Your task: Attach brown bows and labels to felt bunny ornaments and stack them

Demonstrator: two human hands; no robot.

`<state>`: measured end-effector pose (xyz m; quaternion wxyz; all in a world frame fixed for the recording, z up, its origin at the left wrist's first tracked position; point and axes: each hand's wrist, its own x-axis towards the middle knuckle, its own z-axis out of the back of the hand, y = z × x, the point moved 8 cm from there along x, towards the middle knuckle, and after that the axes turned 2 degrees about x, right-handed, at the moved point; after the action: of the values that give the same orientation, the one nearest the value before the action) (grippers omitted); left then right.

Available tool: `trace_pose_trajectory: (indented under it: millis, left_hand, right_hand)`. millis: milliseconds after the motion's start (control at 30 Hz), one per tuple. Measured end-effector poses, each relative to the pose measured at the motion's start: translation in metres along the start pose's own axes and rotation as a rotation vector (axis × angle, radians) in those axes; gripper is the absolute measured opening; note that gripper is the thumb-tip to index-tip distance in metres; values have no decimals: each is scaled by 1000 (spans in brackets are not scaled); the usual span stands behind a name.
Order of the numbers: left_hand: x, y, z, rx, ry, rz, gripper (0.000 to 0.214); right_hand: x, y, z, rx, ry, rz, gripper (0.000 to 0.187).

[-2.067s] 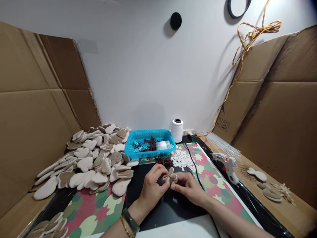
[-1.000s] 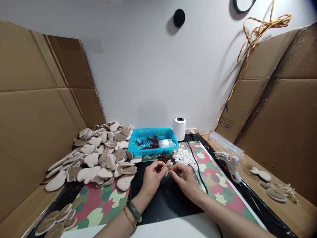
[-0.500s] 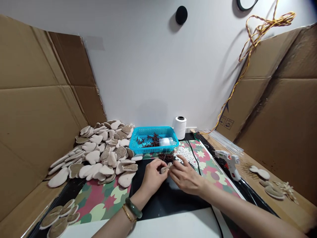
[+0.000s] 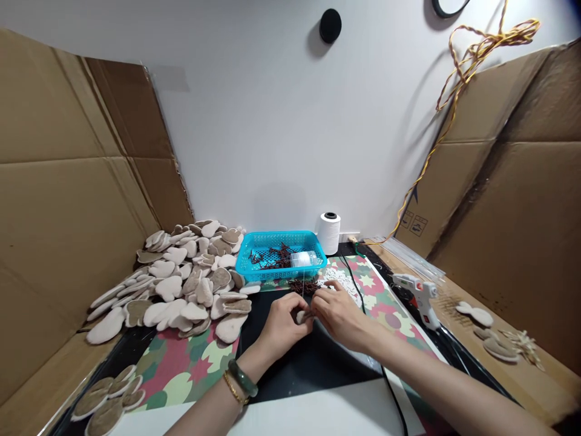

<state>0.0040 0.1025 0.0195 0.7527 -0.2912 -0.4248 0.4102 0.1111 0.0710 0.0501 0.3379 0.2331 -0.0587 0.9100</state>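
My left hand point(image 4: 285, 325) pinches a small beige plush piece point(image 4: 301, 315) over the black mat point(image 4: 313, 369). My right hand point(image 4: 336, 313) meets it from the right, fingers closed on the same piece. A thin thread point(image 4: 302, 284) rises from the piece toward the blue basket point(image 4: 281, 254). A dark brown tangle of small twig-like bits point(image 4: 304, 284) and a patch of white cut-outs point(image 4: 340, 283) lie just beyond my fingers. My left wrist wears a green bangle and a gold bracelet.
A large heap of beige plush shapes point(image 4: 181, 284) fills the left. A white thread spool point(image 4: 329, 233) stands by the wall. A glue gun point(image 4: 420, 297) lies at right, with several plush pieces point(image 4: 488, 333) beyond it. Cardboard walls close both sides.
Both hands moved slightly away from me, toward the brown tangle, and drew closer together. The plush piece is now mostly hidden between the fingers.
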Motion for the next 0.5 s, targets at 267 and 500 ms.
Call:
trace_pose_trajectory:
  millis: [267,500]
  left_hand:
    - [-6,-21,-6,34,59,-161,11]
    - [-14,-29,-9,79,100,-310,14]
  right_hand:
    - [8,-27,9,217,45,-89,26]
    - [26,-33,-2,376,238,126,29]
